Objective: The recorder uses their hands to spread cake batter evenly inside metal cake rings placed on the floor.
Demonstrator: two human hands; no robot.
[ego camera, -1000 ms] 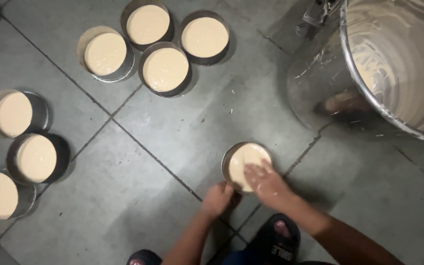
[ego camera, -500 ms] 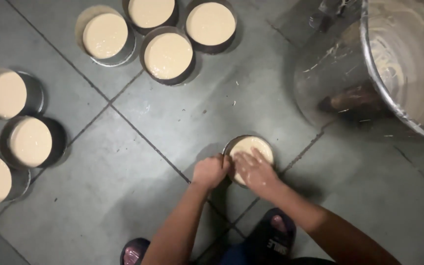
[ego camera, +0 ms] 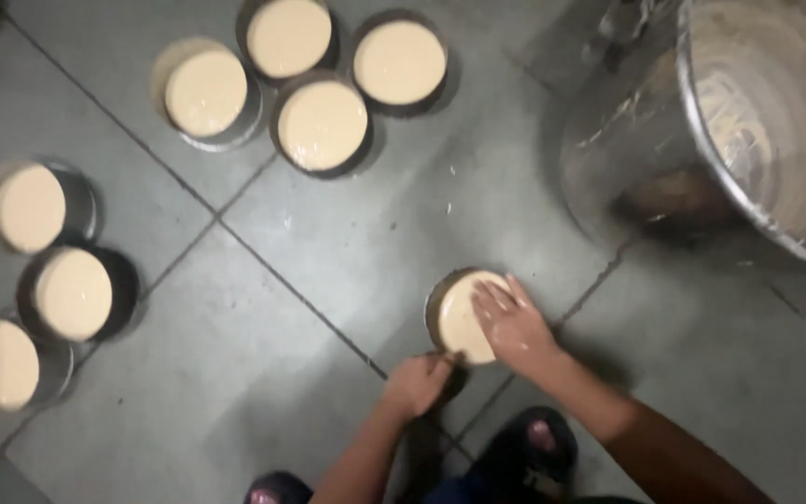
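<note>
Batter-filled round tin [ego camera: 459,313] sits on the grey tiled floor [ego camera: 263,392], just beside the big steel mixing bowl [ego camera: 757,131]. Right hand [ego camera: 513,322] lies flat and spread on the batter, left hand [ego camera: 414,383] pinches the tin's near rim. Seven more filled tins [ego camera: 321,123] sit further off.

The floor [ego camera: 235,373] is grey tile crossed by thin dark grout lines, speckled with pale drips. Each round tin [ego camera: 440,313] is dull dark metal, filled with pale cream batter [ego camera: 464,317]. The big steel tub [ego camera: 757,121] shines silver, its inside streaked cream in swirls. A dark sandal [ego camera: 538,448] shows a pinkish patch.
</note>
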